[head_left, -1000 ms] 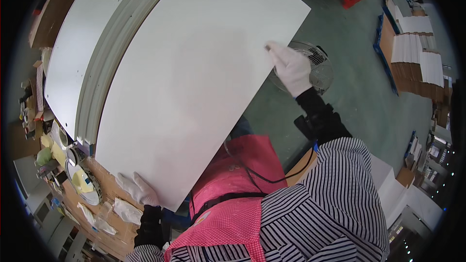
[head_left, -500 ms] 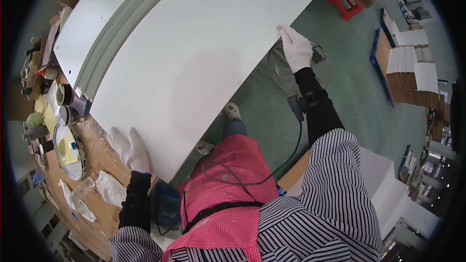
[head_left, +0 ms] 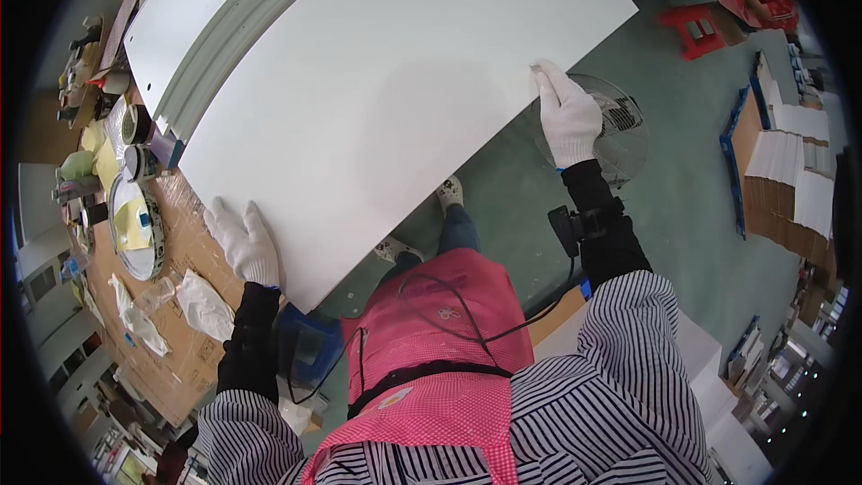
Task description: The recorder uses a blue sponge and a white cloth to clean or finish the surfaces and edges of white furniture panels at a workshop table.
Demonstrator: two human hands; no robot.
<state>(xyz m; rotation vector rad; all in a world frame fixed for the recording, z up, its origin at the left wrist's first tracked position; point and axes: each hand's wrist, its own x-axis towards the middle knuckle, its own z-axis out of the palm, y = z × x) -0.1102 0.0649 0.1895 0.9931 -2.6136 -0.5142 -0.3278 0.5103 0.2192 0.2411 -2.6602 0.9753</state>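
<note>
On the near left of the head view, your left hand (head_left: 241, 242) in its white glove lies flat, fingers spread, on the near corner of the large white panel (head_left: 386, 99), pressing rather than gripping. To the right, your right hand (head_left: 568, 114) curls its fingers over the panel's right edge and holds it. The two hands sit at opposite ends, probably to keep so wide a sheet level and steady. The panel spans the middle, above a second white panel (head_left: 193, 0) on the far left. On the cardboard-covered bench (head_left: 184, 341), a round tray (head_left: 135, 229) seems to hold yellow sheets; a fan (head_left: 620, 130) stands on the floor
</note>
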